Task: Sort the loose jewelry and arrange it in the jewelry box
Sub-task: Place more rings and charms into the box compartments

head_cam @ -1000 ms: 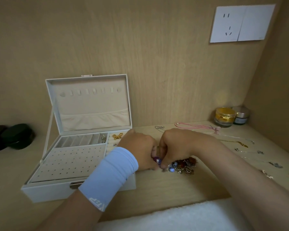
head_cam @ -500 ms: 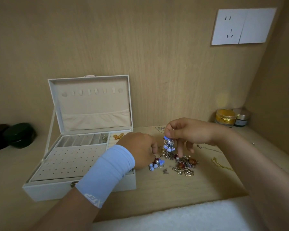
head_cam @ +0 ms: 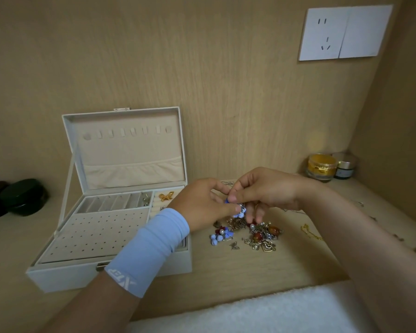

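Note:
A white jewelry box stands open on the wooden shelf at the left, its lid upright. A gold bow piece lies in its rear right compartment. A pile of loose jewelry with red, amber and blue beads lies to the right of the box. Above the pile, my left hand and my right hand meet, and both pinch a small blue beaded earring between their fingertips. A blue wristband covers my left wrist.
A gold chain and other thin chains lie to the right of the pile. Two small jars stand in the back right corner. Dark round cases sit at the far left. A white towel lies along the near edge.
My right hand lifted the blue beaded earring out of the pile. My left hand then rose from the shelf and joined it on the earring.

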Demonstrator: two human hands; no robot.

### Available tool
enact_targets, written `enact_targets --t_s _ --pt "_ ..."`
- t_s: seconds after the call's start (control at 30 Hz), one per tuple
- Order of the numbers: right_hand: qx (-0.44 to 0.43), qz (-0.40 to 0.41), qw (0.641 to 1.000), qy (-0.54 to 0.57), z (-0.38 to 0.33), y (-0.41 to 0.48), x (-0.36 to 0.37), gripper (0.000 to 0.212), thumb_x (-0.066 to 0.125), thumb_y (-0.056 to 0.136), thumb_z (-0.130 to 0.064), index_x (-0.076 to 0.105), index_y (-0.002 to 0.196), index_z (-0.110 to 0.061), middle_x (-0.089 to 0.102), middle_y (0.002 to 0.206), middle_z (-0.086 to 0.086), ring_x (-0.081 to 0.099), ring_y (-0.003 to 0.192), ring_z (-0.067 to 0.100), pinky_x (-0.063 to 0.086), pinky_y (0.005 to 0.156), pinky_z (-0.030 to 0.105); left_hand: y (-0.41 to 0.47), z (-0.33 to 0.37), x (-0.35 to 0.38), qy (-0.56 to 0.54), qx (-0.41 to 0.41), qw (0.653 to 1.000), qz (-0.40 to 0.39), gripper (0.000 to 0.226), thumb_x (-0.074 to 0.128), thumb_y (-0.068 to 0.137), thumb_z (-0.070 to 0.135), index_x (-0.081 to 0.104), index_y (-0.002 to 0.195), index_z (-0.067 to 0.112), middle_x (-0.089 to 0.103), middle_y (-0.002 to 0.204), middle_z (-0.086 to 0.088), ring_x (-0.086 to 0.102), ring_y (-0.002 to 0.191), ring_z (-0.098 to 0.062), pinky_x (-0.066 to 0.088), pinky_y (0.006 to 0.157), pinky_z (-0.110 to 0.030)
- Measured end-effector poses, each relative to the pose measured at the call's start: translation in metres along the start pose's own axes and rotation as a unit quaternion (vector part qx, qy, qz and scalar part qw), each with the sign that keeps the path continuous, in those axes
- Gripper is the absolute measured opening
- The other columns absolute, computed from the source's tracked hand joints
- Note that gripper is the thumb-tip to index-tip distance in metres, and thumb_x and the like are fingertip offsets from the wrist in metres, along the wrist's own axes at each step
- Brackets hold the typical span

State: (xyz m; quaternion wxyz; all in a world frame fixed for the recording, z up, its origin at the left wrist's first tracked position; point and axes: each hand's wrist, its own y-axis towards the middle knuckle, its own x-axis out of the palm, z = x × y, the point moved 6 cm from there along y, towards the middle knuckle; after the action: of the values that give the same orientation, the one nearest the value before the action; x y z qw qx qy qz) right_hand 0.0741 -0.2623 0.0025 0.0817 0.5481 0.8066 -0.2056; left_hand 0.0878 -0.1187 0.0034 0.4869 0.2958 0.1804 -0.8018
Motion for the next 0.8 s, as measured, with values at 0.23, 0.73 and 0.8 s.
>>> enact_targets --t_s 0.23,0.73,0.8 --pt "0.031 0.004 0.999 0.025 0.003 0.002 -0.004 0.025 0.054 0.103 -0.016 0.065 0.109 0.005 0.067 0.085 0.016 0.068 0.067 0.023 0.059 0.053 0.031 0.001 0.001 -0.003 0.006 0.018 1.000 -0.015 0.024 0.073 0.086 0.021 0.066 0.109 0.022 0.075 0.077 0.000 0.071 0.071 -0.011 0.057 0.084 -0.034" --pt "-0.031 -0.024 0.937 -0.348 -0.001 0.014 0.045 0.025 0.085 0.075 -0.029 0.077 0.096 -0.038 0.071 0.092 -0.006 0.064 0.079 0.007 0.053 0.077 0.026 0.002 0.001 -0.033 -0.046 0.033 0.998 -0.036 0.033 0.062 0.093 0.038 0.074 0.092 0.008 0.074 0.083 0.000 0.066 0.067 -0.012 0.050 0.063 -0.025" --pt "-0.035 -0.026 0.934 -0.354 0.001 0.015 0.050 0.020 0.084 0.076 -0.030 0.078 0.094 -0.036 0.072 0.086 -0.012 0.065 0.079 0.004 0.052 0.076 0.026 0.003 0.000 -0.036 -0.050 0.037 0.997 -0.039 0.034 0.058 0.096 0.037 0.073 0.092 0.006 0.073 0.081 0.002 0.065 0.066 -0.014 0.048 0.063 -0.027"
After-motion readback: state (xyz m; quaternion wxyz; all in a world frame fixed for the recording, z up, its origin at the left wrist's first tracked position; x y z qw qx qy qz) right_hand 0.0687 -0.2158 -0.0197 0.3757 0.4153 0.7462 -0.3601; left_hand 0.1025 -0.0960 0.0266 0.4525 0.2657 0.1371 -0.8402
